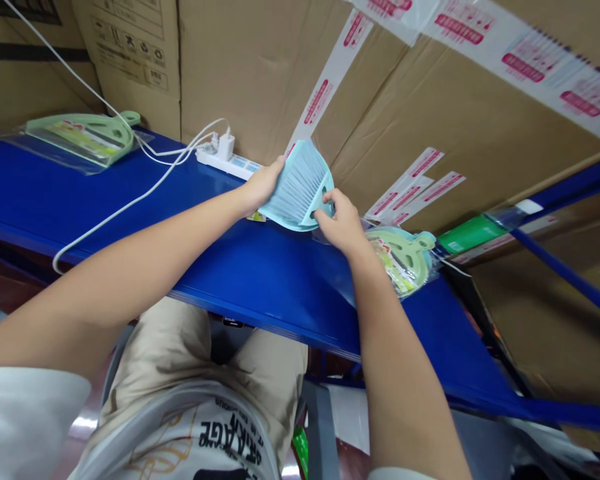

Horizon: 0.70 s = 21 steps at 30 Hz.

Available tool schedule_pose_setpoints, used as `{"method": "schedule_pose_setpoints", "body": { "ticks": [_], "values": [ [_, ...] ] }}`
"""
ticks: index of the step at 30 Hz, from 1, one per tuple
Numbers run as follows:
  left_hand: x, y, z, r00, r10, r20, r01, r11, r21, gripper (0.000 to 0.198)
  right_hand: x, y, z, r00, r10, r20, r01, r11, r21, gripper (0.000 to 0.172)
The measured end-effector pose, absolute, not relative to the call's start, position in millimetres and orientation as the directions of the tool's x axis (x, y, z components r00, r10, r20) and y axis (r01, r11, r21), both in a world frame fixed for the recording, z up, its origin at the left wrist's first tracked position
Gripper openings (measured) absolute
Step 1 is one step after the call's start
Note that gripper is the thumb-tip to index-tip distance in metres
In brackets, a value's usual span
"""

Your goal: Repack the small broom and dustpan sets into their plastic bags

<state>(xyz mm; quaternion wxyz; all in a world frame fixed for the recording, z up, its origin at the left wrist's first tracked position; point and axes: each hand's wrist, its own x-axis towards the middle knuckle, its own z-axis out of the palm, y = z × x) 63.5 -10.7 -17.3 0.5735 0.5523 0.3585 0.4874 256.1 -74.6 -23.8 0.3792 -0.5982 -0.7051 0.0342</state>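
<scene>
A light blue hand brush (300,183) lies nested in a matching light blue dustpan (286,223), held up over the blue shelf. My left hand (264,183) is closed on the left rim of the dustpan, with its fingers hidden behind it. My right hand (341,221) grips the right end, thumb and forefinger at the holes of the brush's head. To the right, close to my right forearm, is a green dustpan set (405,257) in clear plastic wrapping. Another wrapped green dustpan set (83,137) rests at the far left.
The blue shelf (260,280) runs across in front of me. A white power strip (225,160) with a plugged-in charger sits at the back, and a white cable (125,208) loops leftward. Large taped cardboard boxes (260,73) stand behind. A green-labelled bottle (480,230) lies at the right.
</scene>
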Motion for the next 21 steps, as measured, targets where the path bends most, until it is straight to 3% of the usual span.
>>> {"method": "schedule_pose_setpoints", "body": {
  "ticks": [7, 12, 14, 17, 21],
  "values": [
    [50, 3, -16, 0.205, 0.966, 0.154, 0.108, -0.179, 0.978, 0.031, 262, -69, -20, 0.249, 0.859, 0.447, 0.654, 0.191, -0.732, 0.017],
    [42, 11, -14, 0.098, 0.976, 0.196, 0.41, -0.219, 0.886, 0.036, 279, -85, 10, 0.432, 0.861, 0.267, 0.474, 0.035, -0.88, 0.013],
    [38, 17, -13, 0.041, 0.978, 0.204, 0.435, -0.201, 0.878, 0.033, 288, -93, 18, 0.505, 0.838, 0.208, 0.533, -0.113, -0.839, 0.013],
    [29, 25, -10, -0.068, 0.971, 0.23, 0.401, -0.185, 0.897, 0.028, 299, -97, 15, 0.54, 0.827, 0.159, 0.679, -0.316, -0.662, 0.016],
    [17, 35, -6, -0.199, 0.934, 0.297, 0.356, -0.214, 0.91, 0.028, 298, -90, 0, 0.499, 0.855, 0.141, 0.782, -0.375, -0.498, 0.023]
  ]
}}
